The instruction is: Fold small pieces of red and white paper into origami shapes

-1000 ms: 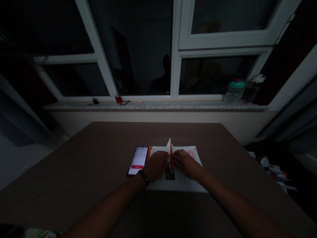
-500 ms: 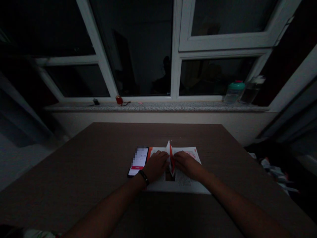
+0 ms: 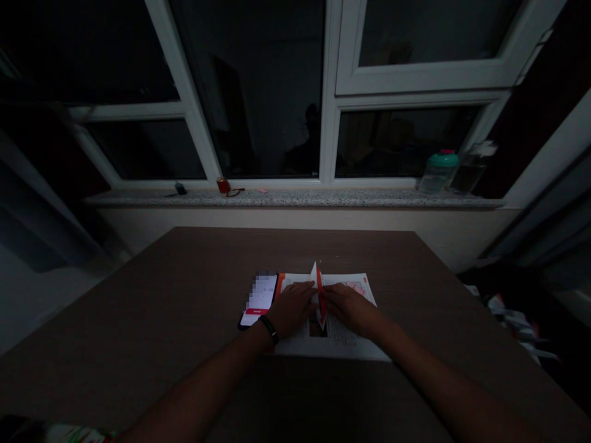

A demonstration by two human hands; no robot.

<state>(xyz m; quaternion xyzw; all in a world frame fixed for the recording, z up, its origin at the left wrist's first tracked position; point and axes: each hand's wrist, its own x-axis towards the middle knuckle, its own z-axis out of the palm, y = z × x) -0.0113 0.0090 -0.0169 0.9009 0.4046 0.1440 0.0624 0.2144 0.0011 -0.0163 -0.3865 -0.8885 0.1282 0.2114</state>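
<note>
The tabletop (image 3: 138, 307) stretches wide to both sides of the fingers; its far edge runs beyond them, below the granite windowsill (image 3: 305, 198). A lit smartphone (image 3: 261, 294) lies just left of the left hand's fingers, beside the printed sheet (image 3: 355, 349) under both hands. The folded paper (image 3: 319, 280) stands between the fingers, above that sheet — white on its left face, red-orange on its right, with a pointed top and a lower tip toward the wearer. The left hand (image 3: 292, 307) and right hand (image 3: 353, 307) grasp it from opposite sides, fingers bent against it. Far ahead and right of the fingers, on the windowsill, stand a clear bottle with a turquoise lid (image 3: 438, 173) and a transparent white-capped bottle (image 3: 468, 171) — too dim to tell their contents.
</note>
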